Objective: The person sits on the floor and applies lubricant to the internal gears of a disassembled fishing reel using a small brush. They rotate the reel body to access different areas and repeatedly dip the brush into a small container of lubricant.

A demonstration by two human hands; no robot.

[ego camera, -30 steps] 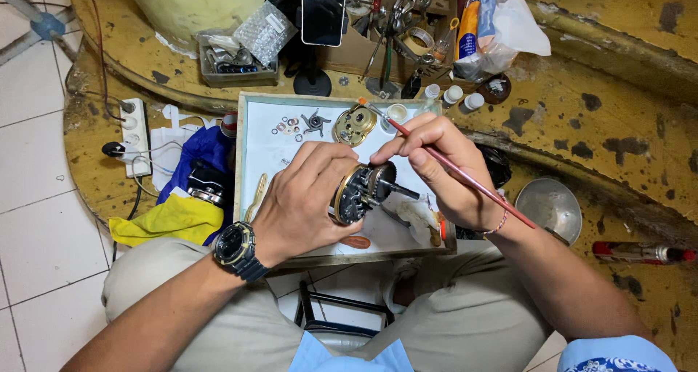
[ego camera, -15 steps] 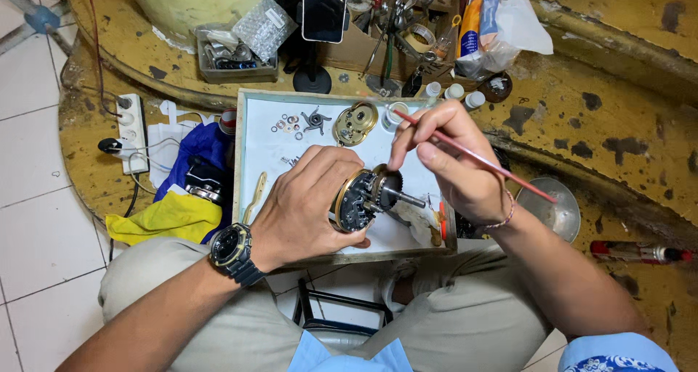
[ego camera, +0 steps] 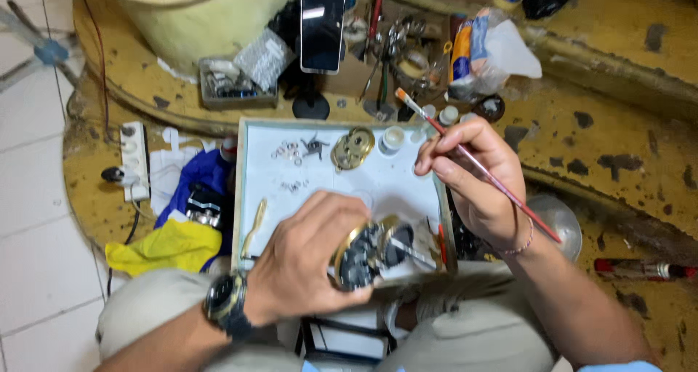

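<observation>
My left hand (ego camera: 309, 259), with a wristwatch (ego camera: 227, 306) on its wrist, grips a round black and gold fishing reel (ego camera: 371, 252) over the near edge of a white tray (ego camera: 254, 176). My right hand (ego camera: 472, 176) holds a thin red-handled brush (ego camera: 465, 154), bristle end pointing up and left, away from the reel. On the tray lie a gold reel side plate (ego camera: 352, 148), a small black star-shaped part (ego camera: 314, 146), several small washers (ego camera: 287, 152) and a small white cap (ego camera: 392, 138).
A phone on a stand (ego camera: 322, 23) rises behind the tray, among pliers and tools (ego camera: 389, 52). A white power strip (ego camera: 134, 161) and blue and yellow cloths (ego camera: 182, 234) lie left. A metal bowl (ego camera: 556, 226) and a red marker (ego camera: 640, 269) sit right.
My right hand has lifted the brush off the reel and up toward the tray's far right corner. My left hand with the reel has come nearer and lower.
</observation>
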